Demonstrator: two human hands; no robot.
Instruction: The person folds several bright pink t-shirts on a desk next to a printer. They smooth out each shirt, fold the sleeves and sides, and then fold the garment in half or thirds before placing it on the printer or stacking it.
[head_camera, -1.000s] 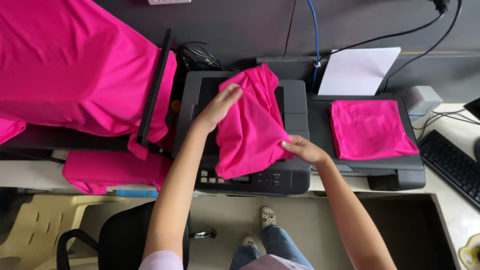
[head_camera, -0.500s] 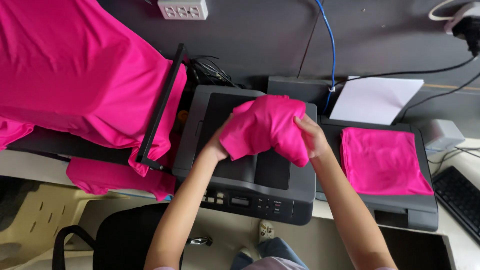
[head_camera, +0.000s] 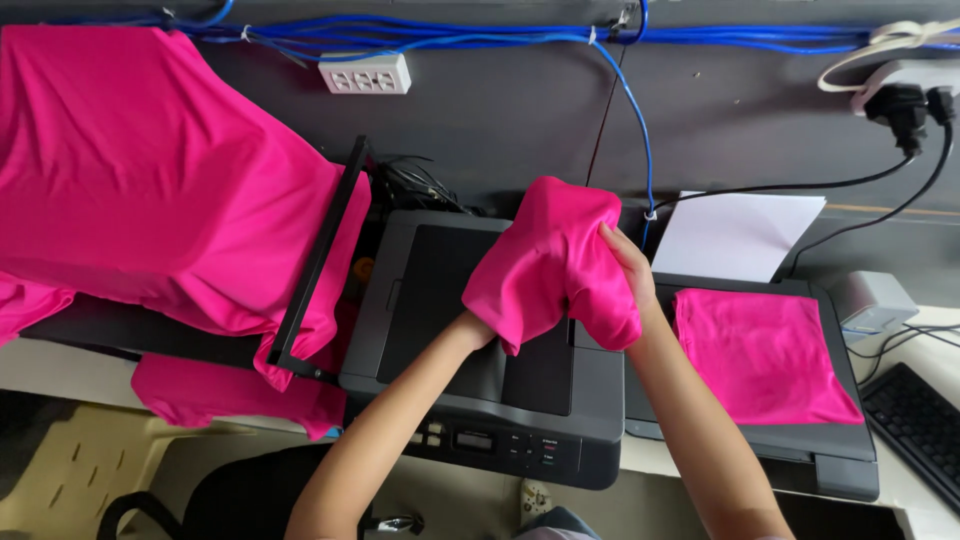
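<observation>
Fingers of the right hand are curled around a bunched pink cloth, which is held above a dark grey printer. Left hand fingers are hidden inside it. Another pink cloth is laid flat just right.

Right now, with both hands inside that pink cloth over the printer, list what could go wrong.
1. The pink cloth hangs bunched above the grey printer; a loose edge could catch on its lid or drape over the control buttons.
2. The left hand is hidden under the fabric and the right hand partly so, which makes the grip hard to judge; the cloth might slip.
3. The blue cable hangs right behind the cloth and could be snagged.
</observation>
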